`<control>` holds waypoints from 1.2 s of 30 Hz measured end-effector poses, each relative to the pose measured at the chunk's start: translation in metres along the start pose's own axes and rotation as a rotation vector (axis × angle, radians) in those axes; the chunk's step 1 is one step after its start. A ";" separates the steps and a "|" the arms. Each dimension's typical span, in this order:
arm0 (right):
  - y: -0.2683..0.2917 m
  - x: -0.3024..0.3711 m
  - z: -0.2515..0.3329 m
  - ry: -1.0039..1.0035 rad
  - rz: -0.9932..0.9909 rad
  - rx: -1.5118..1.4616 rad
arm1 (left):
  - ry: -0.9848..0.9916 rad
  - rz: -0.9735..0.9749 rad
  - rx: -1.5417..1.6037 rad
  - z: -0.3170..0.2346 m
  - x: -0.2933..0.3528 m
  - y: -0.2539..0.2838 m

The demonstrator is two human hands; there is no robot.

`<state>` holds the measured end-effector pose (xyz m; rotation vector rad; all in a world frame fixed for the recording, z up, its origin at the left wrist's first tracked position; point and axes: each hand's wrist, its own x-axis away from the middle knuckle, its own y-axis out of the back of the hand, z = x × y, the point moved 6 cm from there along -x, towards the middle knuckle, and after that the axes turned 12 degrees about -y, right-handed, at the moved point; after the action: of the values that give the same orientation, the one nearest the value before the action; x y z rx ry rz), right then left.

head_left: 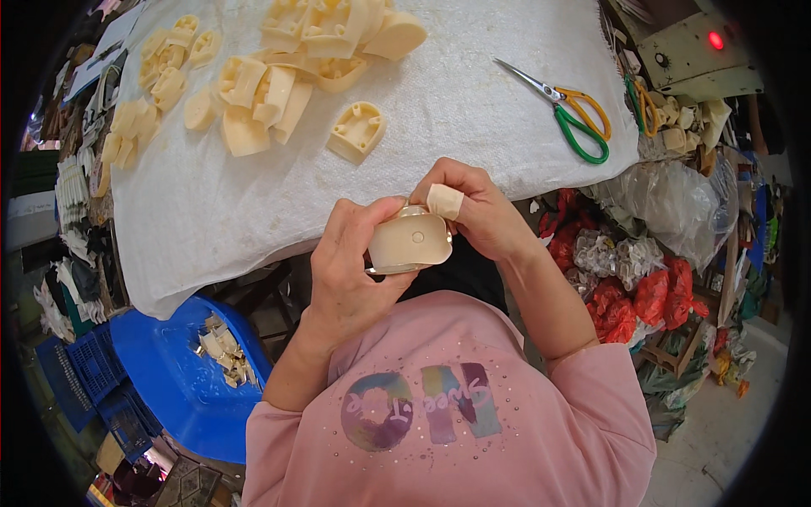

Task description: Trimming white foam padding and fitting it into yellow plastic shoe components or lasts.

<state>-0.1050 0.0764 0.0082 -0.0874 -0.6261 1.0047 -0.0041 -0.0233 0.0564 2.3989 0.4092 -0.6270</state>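
The cream plastic piece (411, 240) sits right in the middle, held above the person's lap, just short of the tabletop (473, 110) edge. Starting at the left: a blue tub (160, 355) down by the floor holds a small heap of pale scraps (221, 351), so some trimming looks to be done already, going by that pile. Up on the white cloth, a big spread of cream parts (270, 76) lies waiting or finished; which is which, I can't tell. Now the left hand (351, 262), fingers curled and pinching the piece from its left side, thumb on the front face. A thin metal edge shows under the piece, maybe a blade, but it is too small to be sure. The right hand (477, 211) closes in from the other side, fingers pressed on the top rim, one fingertip wrapped in tape. My read is that this piece is mid-way, with plenty more on the cloth. Further right, the green and orange scissors (570, 114) lie untouched. The far right is clutter, bags and boxes, bent by the lens and hard to sort out.
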 end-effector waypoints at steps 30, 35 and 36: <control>-0.010 0.014 -0.028 0.293 -0.145 -0.147 | -0.151 -0.348 -0.308 -0.004 0.002 -0.012; -0.017 0.021 -0.014 0.301 -0.362 0.157 | -0.158 -0.259 -0.421 0.000 0.006 -0.012; -0.015 0.020 -0.018 0.287 -0.365 0.098 | -0.190 -0.227 -0.443 -0.001 0.005 -0.013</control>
<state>-0.0766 0.0877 0.0079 -0.0278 -0.3132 0.6517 -0.0047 -0.0119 0.0480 1.8713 0.6674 -0.7665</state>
